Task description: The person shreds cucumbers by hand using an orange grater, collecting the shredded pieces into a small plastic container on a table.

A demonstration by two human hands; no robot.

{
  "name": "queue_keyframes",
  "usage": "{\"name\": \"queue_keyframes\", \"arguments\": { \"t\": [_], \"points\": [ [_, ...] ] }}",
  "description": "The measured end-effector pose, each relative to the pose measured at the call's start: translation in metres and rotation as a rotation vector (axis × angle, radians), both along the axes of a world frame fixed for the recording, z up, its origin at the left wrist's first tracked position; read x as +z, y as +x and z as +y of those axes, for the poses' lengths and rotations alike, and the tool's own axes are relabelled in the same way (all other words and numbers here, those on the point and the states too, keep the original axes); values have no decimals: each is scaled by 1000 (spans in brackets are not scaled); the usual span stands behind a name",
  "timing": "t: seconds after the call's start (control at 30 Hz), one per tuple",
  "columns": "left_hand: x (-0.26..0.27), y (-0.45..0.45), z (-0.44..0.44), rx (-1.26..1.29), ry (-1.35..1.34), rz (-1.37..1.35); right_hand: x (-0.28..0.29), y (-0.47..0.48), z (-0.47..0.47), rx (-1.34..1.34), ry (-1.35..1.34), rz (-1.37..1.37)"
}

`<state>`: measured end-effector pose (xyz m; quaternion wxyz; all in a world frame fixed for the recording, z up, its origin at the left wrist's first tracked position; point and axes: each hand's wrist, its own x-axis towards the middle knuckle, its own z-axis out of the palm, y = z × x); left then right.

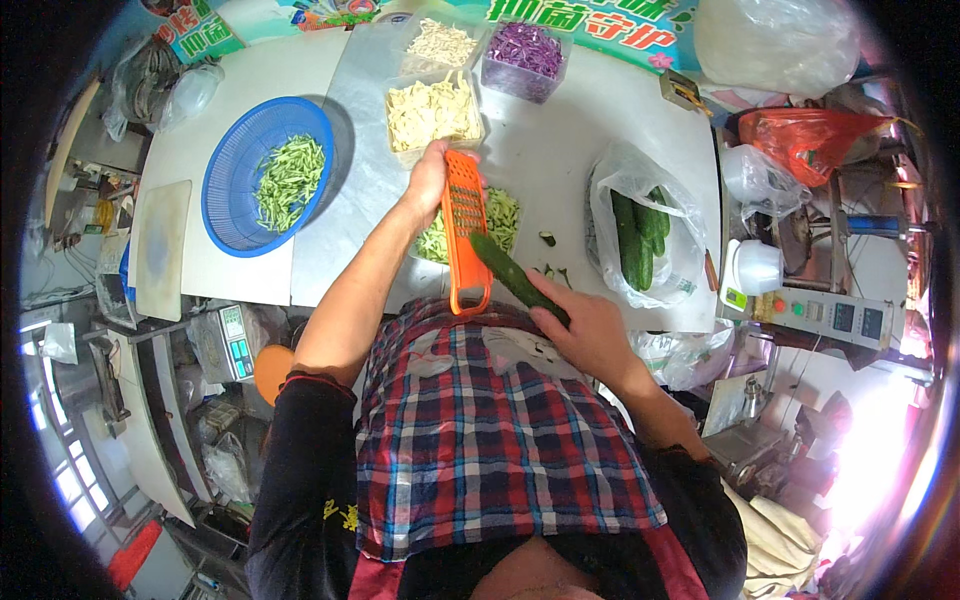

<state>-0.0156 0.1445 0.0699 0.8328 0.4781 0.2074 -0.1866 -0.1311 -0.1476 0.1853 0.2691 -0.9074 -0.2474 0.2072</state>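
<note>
An orange hand grater (466,202) is tilted towards me, its far end gripped by my left hand (430,176). My right hand (581,322) is closed around the near end of a dark green cucumber (514,274). The cucumber's far tip meets the grater's face, or lies just over it; I cannot tell which. Beneath the grater, a container of shredded cucumber (504,217) stands on the worktable (551,161), partly hidden by the grater and my left hand. Cut cucumber ends (547,238) lie to its right.
Whole cucumbers (636,232) fill an open plastic bag (679,262) on the right. At left, a blue basket (225,180) holds cucumber shreds (289,180) beside a cutting board (163,247). Behind the grater stand tubs of pale strips (431,112), pale shreds (442,41) and purple cabbage (525,51).
</note>
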Motion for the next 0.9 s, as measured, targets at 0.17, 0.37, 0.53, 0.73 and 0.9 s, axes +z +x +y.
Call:
{"name": "queue_keyframes", "arguments": {
  "t": [0.17, 0.37, 0.53, 0.73, 0.9],
  "points": [
    [3, 7, -24, -103, 113, -80, -29, 61, 45, -279, 105, 12],
    [-24, -3, 12, -11, -3, -67, -41, 16, -2, 149, 186, -355],
    [-24, -5, -16, -22, 84, -52, -20, 70, 58, -271, -14, 303],
    [-14, -11, 8, 38, -2, -15, -14, 2, 0, 121, 145, -16],
    [-15, -6, -24, 18, 269, -183, -37, 70, 58, -249, 125, 133]
  ]
}}
